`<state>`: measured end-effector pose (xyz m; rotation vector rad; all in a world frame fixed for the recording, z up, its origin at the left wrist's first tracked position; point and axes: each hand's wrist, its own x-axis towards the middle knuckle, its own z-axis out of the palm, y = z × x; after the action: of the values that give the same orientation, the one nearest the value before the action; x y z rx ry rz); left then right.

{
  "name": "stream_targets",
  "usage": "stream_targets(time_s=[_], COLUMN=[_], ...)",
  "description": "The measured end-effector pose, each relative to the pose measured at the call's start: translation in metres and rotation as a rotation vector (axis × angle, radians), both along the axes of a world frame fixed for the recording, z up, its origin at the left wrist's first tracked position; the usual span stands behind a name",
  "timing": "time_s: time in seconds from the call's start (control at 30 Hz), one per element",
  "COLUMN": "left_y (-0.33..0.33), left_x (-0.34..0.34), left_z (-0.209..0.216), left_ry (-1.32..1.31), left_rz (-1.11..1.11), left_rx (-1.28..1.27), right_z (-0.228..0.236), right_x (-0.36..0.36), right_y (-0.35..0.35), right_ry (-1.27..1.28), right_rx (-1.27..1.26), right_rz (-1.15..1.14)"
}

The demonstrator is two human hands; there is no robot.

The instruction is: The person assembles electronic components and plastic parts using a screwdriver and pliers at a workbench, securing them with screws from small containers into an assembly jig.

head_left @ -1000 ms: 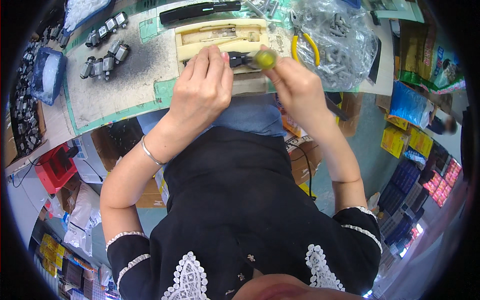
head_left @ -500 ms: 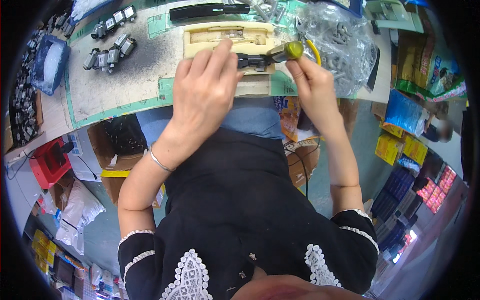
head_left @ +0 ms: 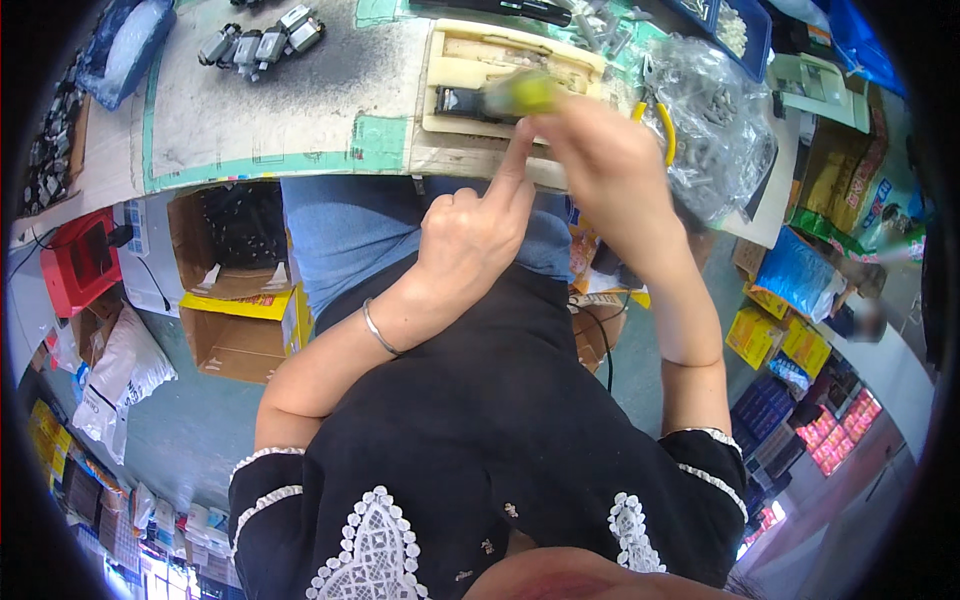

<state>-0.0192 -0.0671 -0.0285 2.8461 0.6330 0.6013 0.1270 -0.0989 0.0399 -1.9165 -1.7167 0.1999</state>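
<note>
My right hand (head_left: 610, 165) grips a tool with a yellow-green handle (head_left: 528, 95), its tip lying over a cream-coloured moulded jig (head_left: 470, 60) on the workbench. A small dark part (head_left: 462, 101) sits in the jig under the tool. My left hand (head_left: 470, 240) is pulled back toward my body, mostly curled, with the index finger stretched up to the jig's front edge beside the tool. It holds nothing. The right hand is blurred by motion.
Several small grey motors (head_left: 262, 42) lie at the bench's far left. A clear plastic bag of parts (head_left: 715, 130) and yellow-handled pliers (head_left: 668, 135) lie to the right. An open cardboard box (head_left: 235, 270) and a red box (head_left: 80, 260) stand under the bench.
My left hand has drawn back off the jig toward me and now only points a finger at it. The right hand has shifted left with the tool over the jig.
</note>
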Motion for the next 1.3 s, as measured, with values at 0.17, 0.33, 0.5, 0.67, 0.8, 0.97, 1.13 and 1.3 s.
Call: stream_targets(time_s=[0.17, 0.33, 0.5, 0.67, 0.8, 0.97, 1.13, 1.3], left_y=[-0.003, -0.003, 0.002, 0.016, 0.029, 0.046, 0.068, 0.072], left_x=[-0.002, -0.003, -0.004, -0.001, 0.003, 0.008, 0.028, 0.034], left_z=[0.0, -0.009, -0.005, 0.004, 0.017, 0.03, 0.031, 0.032], left_ry=[0.07, 0.018, -0.011, -0.074, -0.219, -0.306, -0.082, -0.136], left_rz=[0.007, 0.005, -0.039, -0.079, -0.142, -0.203, -0.252, -0.25], left_rx=[-0.007, -0.06, -0.067, -0.092, -0.404, -0.457, -0.144, -0.202], right_z=[0.008, -0.003, -0.008, -0.003, 0.019, 0.001, -0.02, -0.002], right_x=[0.0, -0.007, -0.016, 0.001, 0.054, 0.142, 0.153, 0.083], right_y=[0.005, 0.016, 0.031, 0.034, -0.009, -0.076, -0.108, -0.062], right_ry=[0.144, -0.093, -0.039, 0.039, 0.23, -0.056, -0.246, -0.317], right_rx=[0.099, -0.139, -0.014, 0.096, 0.068, -0.112, -0.269, -0.128], right_rz=[0.017, 0.077, 0.075, 0.008, -0.534, -1.002, -0.73, -0.532])
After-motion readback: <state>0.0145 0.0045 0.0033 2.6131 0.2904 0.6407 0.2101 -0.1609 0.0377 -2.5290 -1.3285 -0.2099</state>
